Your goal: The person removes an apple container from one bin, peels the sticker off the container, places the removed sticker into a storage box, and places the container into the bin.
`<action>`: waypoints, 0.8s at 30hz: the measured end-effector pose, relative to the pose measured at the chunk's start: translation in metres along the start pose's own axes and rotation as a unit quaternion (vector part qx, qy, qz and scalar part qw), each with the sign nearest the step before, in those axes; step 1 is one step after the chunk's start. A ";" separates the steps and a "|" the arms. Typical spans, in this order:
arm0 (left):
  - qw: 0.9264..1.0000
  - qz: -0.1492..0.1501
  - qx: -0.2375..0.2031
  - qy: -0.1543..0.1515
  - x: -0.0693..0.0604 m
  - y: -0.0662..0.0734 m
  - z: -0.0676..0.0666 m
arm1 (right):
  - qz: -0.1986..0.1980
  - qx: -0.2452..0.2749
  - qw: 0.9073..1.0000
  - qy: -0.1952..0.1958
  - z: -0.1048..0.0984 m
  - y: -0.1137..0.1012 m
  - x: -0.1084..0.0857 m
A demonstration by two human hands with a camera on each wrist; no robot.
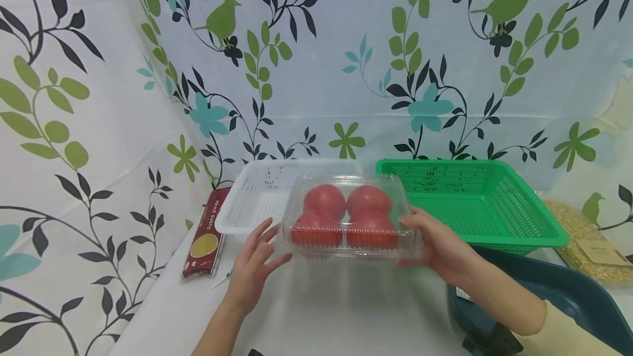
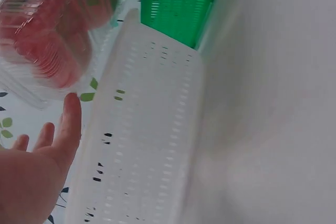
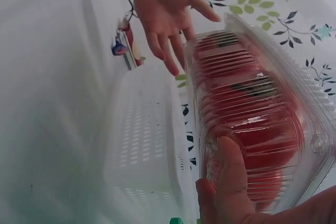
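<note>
A clear plastic clamshell box (image 1: 346, 254) holding several red tomatoes (image 1: 325, 202) is up in the air over the front of the table. My right hand (image 1: 445, 246) grips its right end; the right wrist view shows the thumb (image 3: 231, 166) against the ribbed side. At the box's other end is my left hand (image 1: 254, 262), its fingers spread and holding nothing. In the left wrist view a fingertip (image 2: 72, 100) comes close to the box's corner; whether it touches, I cannot tell. Behind the box, a white perforated basket (image 1: 242, 202) is partly hidden.
A green basket (image 1: 514, 202) stands at back right, with a dark blue basin (image 1: 568, 284) in front and a bag of pale grains or pieces (image 1: 583, 229) beside it. A red-brown "Primo Gusto" packet (image 1: 205, 240) lies left. Patterned cloth (image 1: 316, 70) hangs behind.
</note>
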State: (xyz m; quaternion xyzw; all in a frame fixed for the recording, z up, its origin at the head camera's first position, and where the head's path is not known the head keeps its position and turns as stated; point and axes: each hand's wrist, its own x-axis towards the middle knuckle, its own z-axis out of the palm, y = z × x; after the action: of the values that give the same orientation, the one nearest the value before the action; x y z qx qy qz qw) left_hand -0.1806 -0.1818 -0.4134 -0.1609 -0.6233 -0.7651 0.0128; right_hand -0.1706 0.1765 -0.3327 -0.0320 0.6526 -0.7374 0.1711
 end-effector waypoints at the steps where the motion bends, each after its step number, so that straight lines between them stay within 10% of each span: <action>1: 1.000 -0.005 -0.003 0.012 0.000 -0.001 -0.001 | -0.003 0.000 1.000 0.003 0.001 -0.002 0.003; 12: 0.981 -0.094 -0.041 0.164 -0.003 -0.015 -0.021 | -0.014 0.027 0.999 0.011 0.012 -0.016 0.045; 24: 0.963 -0.124 -0.122 0.205 0.002 -0.021 -0.033 | 0.010 0.052 0.998 0.042 0.032 -0.026 0.089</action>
State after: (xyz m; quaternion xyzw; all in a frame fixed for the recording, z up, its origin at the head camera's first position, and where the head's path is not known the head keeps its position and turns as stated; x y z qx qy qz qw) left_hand -0.1943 -0.2088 -0.4386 0.0774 -0.5248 -0.8473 0.0256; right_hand -0.2511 0.1220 -0.3183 0.0147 0.6199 -0.7696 0.1523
